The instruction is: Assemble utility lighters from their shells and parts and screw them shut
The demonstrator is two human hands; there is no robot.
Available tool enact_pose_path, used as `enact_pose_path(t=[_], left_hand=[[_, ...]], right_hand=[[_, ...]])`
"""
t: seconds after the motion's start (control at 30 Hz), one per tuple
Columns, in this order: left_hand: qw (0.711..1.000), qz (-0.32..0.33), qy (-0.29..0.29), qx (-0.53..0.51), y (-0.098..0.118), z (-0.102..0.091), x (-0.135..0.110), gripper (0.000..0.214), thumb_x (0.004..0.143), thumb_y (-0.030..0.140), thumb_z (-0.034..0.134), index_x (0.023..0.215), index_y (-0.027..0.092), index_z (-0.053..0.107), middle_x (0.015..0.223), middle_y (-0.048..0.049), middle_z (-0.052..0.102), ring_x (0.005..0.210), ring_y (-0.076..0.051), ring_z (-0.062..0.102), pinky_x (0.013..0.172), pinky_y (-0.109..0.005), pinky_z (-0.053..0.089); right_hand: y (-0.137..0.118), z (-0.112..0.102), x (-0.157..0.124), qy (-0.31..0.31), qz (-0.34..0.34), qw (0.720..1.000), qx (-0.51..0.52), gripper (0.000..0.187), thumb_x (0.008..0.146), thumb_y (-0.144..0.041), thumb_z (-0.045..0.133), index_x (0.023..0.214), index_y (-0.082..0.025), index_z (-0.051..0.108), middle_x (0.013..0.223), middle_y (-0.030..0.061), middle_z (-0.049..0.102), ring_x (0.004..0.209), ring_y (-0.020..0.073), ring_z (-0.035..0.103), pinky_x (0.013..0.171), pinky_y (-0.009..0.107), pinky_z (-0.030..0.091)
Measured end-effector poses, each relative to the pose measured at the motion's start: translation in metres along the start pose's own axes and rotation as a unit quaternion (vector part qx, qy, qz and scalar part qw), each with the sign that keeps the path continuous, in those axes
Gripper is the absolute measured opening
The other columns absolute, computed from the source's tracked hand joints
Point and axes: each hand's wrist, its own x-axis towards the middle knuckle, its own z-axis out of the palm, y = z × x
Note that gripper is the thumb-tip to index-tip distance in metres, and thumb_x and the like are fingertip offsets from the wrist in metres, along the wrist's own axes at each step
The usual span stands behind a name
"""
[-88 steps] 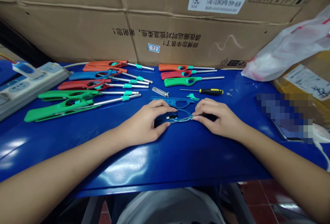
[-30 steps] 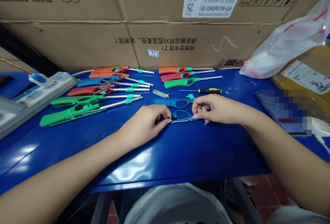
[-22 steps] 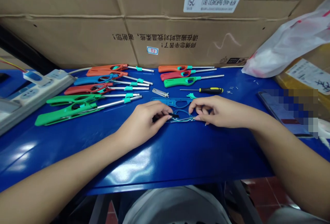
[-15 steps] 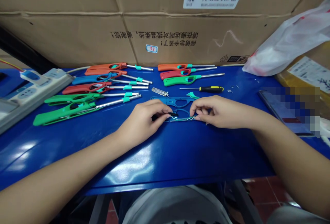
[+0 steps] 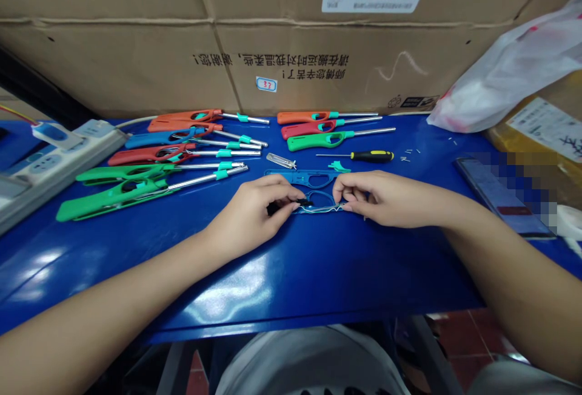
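Note:
My left hand (image 5: 268, 207) is closed at the left part of a blue lighter shell half (image 5: 321, 196), its thumb and finger pinching a small black part (image 5: 305, 202). My right hand (image 5: 370, 198) pinches a thin white wire (image 5: 325, 209) at the shell's right end. The wire runs along the shell's near edge between both hands. Just behind lies a second blue shell half (image 5: 291, 177), with a teal trigger piece (image 5: 340, 166) at its right. A clear fuel tank (image 5: 280, 161) with a metal end rests farther back. My fingers hide both ends of the near shell.
Several long lighters, such as a green one (image 5: 109, 201), lie at the left. Three more, one red (image 5: 309, 130), lie at the back. A screwdriver (image 5: 373, 156), small screws (image 5: 407, 155) and a phone (image 5: 495, 195) are rightward. A power strip (image 5: 59, 161) edges the left.
Both hands keep their pinches at nearly the same spots. My right hand's fingertips have shifted very slightly left; the camera view has moved a little.

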Motion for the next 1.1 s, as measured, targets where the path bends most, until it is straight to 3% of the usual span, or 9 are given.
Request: enact_pose_path(t=[0.2,0.37,0.63,0.87,1.1], left_hand=[[1.0,0.02,-0.017,0.01,0.0035,-0.0016,0.0001,0.026,0.094,0.012,0.06,0.112,0.017,0.077,0.099,-0.0054,0.068,0.078,-0.012,0.066,0.07,-0.023,0.053],[0.998,0.041,-0.039,0.011,0.0026,-0.0017,0.0004,0.023,0.096,0.015,0.061,0.11,0.019,0.079,0.102,-0.0061,0.065,0.09,-0.014,0.066,0.084,-0.027,0.053],[0.998,0.038,-0.049,0.017,0.0003,-0.0006,0.0011,0.018,0.096,0.015,0.061,0.104,0.017,0.077,0.103,-0.0055,0.063,0.094,-0.014,0.065,0.09,-0.027,0.052],[0.999,0.024,-0.041,0.005,0.0019,-0.0005,0.0012,0.019,0.097,0.017,0.06,0.109,0.018,0.074,0.104,-0.0057,0.065,0.086,-0.013,0.066,0.081,-0.026,0.054],[1.0,-0.006,-0.025,-0.001,0.001,0.0016,0.0003,0.021,0.096,0.018,0.064,0.113,0.018,0.076,0.101,-0.0054,0.069,0.08,-0.012,0.067,0.075,-0.025,0.054]], right_hand=[[0.0031,0.0015,-0.0004,-0.001,-0.013,1.0,0.007,0.009,0.096,-0.025,0.052,0.101,-0.024,0.059,0.075,-0.0033,0.053,0.064,0.0134,0.045,0.058,0.026,0.036],[0.0047,0.0027,0.0006,-0.002,-0.016,1.0,0.01,0.01,0.096,-0.024,0.051,0.101,-0.025,0.06,0.077,-0.0031,0.054,0.065,0.0139,0.047,0.058,0.026,0.037],[0.0023,0.0021,0.0019,-0.001,-0.019,1.0,0.011,0.014,0.095,-0.025,0.05,0.095,-0.023,0.064,0.075,-0.0022,0.052,0.065,0.0143,0.046,0.059,0.027,0.036],[-0.0005,-0.0017,-0.0016,-0.022,-0.023,0.999,0.025,0.014,0.092,-0.025,0.054,0.094,-0.021,0.068,0.078,-0.0009,0.056,0.064,0.0132,0.044,0.056,0.026,0.035],[-0.0001,0.0015,0.0003,0.016,-0.037,0.999,0.003,0.016,0.09,-0.033,0.064,0.093,-0.02,0.071,0.076,-0.0011,0.058,0.064,0.0121,0.049,0.059,0.026,0.038]])
